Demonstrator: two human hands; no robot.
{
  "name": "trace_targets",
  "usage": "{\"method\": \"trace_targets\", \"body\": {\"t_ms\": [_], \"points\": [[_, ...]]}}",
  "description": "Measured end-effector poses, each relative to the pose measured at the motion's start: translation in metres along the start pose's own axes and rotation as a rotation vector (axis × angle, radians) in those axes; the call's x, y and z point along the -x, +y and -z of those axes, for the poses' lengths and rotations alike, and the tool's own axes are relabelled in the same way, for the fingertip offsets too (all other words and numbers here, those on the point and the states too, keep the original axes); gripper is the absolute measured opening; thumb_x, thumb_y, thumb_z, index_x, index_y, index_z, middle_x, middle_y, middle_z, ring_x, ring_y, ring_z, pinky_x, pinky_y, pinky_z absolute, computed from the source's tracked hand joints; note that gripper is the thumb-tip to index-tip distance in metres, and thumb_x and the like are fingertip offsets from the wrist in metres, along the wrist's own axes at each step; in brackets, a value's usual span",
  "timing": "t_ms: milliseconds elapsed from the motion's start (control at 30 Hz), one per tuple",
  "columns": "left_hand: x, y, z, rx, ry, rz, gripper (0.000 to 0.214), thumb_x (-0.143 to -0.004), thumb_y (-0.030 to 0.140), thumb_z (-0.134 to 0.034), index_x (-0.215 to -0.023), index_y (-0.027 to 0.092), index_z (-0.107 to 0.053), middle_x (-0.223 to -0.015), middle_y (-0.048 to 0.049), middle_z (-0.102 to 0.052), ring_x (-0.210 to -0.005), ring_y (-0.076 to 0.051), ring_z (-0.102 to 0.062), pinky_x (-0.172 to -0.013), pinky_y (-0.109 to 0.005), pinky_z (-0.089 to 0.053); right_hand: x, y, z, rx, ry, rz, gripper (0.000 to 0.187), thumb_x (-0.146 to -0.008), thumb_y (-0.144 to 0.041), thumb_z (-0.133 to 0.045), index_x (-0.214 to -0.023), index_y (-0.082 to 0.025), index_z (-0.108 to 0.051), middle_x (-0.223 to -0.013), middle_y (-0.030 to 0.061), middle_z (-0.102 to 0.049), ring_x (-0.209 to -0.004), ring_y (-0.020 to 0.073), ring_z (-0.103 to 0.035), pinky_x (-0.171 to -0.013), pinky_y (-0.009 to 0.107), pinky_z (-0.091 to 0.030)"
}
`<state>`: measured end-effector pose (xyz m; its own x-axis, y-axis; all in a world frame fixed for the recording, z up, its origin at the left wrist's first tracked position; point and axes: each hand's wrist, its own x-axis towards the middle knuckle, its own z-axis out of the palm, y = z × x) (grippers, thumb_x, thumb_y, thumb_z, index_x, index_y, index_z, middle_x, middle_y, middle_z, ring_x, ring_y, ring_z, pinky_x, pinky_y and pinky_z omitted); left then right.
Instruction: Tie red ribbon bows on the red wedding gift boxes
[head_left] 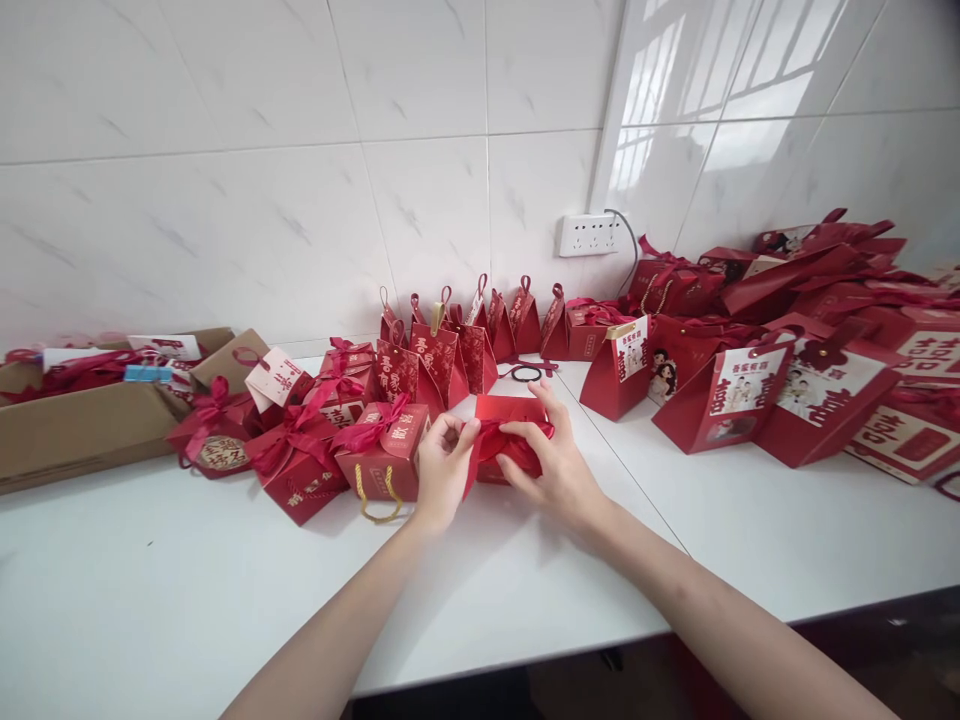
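A red gift box stands on the white table in front of me, with a red ribbon across its front. My left hand is at the box's left side, thumb and forefinger pinched on the ribbon. From the right, my right hand reaches over the box, its thumb and forefinger closed on the ribbon's bow and its other fingers raised. Both hands partly cover the box. Just left of my left hand sits another red box with a bow and a gold cord handle.
More bow-tied red boxes stand to the left, beside an open cardboard carton of ribbons and cards. Small triangular boxes line the back. Larger red boxes are piled right. A power strip is on the tiled wall.
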<state>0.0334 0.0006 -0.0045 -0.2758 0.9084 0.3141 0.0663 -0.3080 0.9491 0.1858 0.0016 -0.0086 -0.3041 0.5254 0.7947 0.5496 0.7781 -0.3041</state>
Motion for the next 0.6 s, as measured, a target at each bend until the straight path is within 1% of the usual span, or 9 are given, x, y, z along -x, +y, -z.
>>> {"method": "trace_targets", "body": {"t_ms": [100, 200, 233, 267, 333, 400, 467, 500, 600], "points": [[0.0, 0.005, 0.0, 0.008, 0.0, 0.017, 0.034, -0.073, 0.043, -0.063, -0.061, 0.017, -0.045, -0.058, 0.0052, -0.042, -0.055, -0.008, -0.038, -0.054, -0.018, -0.033, -0.002, -0.003, 0.003, 0.005, 0.043, 0.018, 0.019, -0.084, -0.021, -0.053, -0.103, -0.018, -0.055, -0.14, 0.0167, -0.025, -0.136, 0.0373, -0.022, -0.101, 0.058, -0.038], [0.001, 0.01, 0.0, 0.039, -0.022, 0.074, 0.035, -0.071, 0.042, -0.063, -0.058, 0.018, -0.041, -0.05, 0.0072, -0.036, -0.046, -0.006, -0.033, -0.044, -0.018, -0.029, -0.004, -0.003, 0.009, 0.031, 0.159, 0.069, 0.017, -0.083, -0.018, -0.054, -0.1, -0.018, -0.055, -0.139, 0.0158, -0.026, -0.137, 0.0383, -0.019, -0.102, 0.06, -0.035], [0.001, 0.012, 0.0, 0.054, -0.035, 0.115, 0.035, -0.071, 0.042, -0.063, -0.058, 0.019, -0.039, -0.047, 0.0081, -0.034, -0.042, -0.006, -0.03, -0.04, -0.018, -0.026, -0.005, -0.003, 0.011, 0.042, 0.191, 0.096, 0.016, -0.082, -0.018, -0.055, -0.098, -0.018, -0.056, -0.138, 0.0157, -0.028, -0.136, 0.0381, -0.021, -0.102, 0.06, -0.034], [0.001, 0.012, 0.0, 0.068, -0.045, 0.164, 0.035, -0.07, 0.041, -0.063, -0.059, 0.02, -0.039, -0.044, 0.0089, -0.033, -0.039, -0.006, -0.028, -0.037, -0.018, -0.023, -0.005, -0.003, 0.012, 0.051, 0.202, 0.126, 0.016, -0.082, -0.019, -0.056, -0.098, -0.018, -0.056, -0.134, 0.0158, -0.034, -0.134, 0.0369, -0.027, -0.102, 0.06, -0.034], [0.001, 0.013, 0.0, 0.096, -0.052, 0.24, 0.033, -0.07, 0.041, -0.062, -0.06, 0.02, -0.038, -0.041, 0.0097, -0.033, -0.035, -0.006, -0.027, -0.034, -0.018, -0.021, -0.004, -0.002, 0.011, 0.052, 0.154, 0.175, 0.02, -0.082, -0.025, -0.058, -0.1, -0.018, -0.056, -0.122, 0.0157, -0.049, -0.12, 0.0319, -0.047, -0.102, 0.059, -0.035], [0.001, 0.012, -0.001, 0.116, -0.055, 0.257, 0.033, -0.069, 0.04, -0.063, -0.059, 0.02, -0.039, -0.04, 0.0099, -0.033, -0.035, -0.005, -0.027, -0.034, -0.017, -0.022, -0.003, -0.002, 0.008, 0.052, 0.061, 0.196, 0.036, -0.08, -0.038, -0.061, -0.109, -0.017, -0.054, -0.109, 0.0148, -0.059, -0.103, 0.0277, -0.058, -0.1, 0.058, -0.037], [0.001, 0.012, -0.001, 0.126, -0.064, 0.245, 0.034, -0.068, 0.039, -0.064, -0.058, 0.019, -0.038, -0.04, 0.0102, -0.032, -0.035, -0.004, -0.026, -0.034, -0.016, -0.022, -0.002, -0.004, 0.004, 0.077, -0.015, 0.183, 0.051, -0.078, -0.046, -0.062, -0.116, -0.015, -0.051, -0.104, 0.0139, -0.064, -0.097, 0.027, -0.06, -0.1, 0.058, -0.035], [0.001, 0.011, -0.001, 0.128, -0.07, 0.237, 0.034, -0.067, 0.039, -0.064, -0.058, 0.019, -0.038, -0.04, 0.0103, -0.032, -0.035, -0.004, -0.026, -0.034, -0.016, -0.022, -0.002, -0.006, 0.003, 0.097, -0.039, 0.171, 0.053, -0.077, -0.047, -0.062, -0.117, -0.015, -0.051, -0.103, 0.0134, -0.065, -0.095, 0.027, -0.061, -0.1, 0.058, -0.035], [0.002, 0.011, -0.001, 0.128, -0.065, 0.217, 0.034, -0.068, 0.038, -0.064, -0.058, 0.019, -0.038, -0.044, 0.0094, -0.035, -0.037, -0.004, -0.03, -0.036, -0.016, -0.024, -0.003, -0.009, 0.002, 0.141, -0.074, 0.15, 0.042, -0.078, -0.044, -0.062, -0.109, -0.016, -0.057, -0.098, 0.0109, -0.067, -0.089, 0.0259, -0.062, -0.099, 0.057, -0.035]]}}
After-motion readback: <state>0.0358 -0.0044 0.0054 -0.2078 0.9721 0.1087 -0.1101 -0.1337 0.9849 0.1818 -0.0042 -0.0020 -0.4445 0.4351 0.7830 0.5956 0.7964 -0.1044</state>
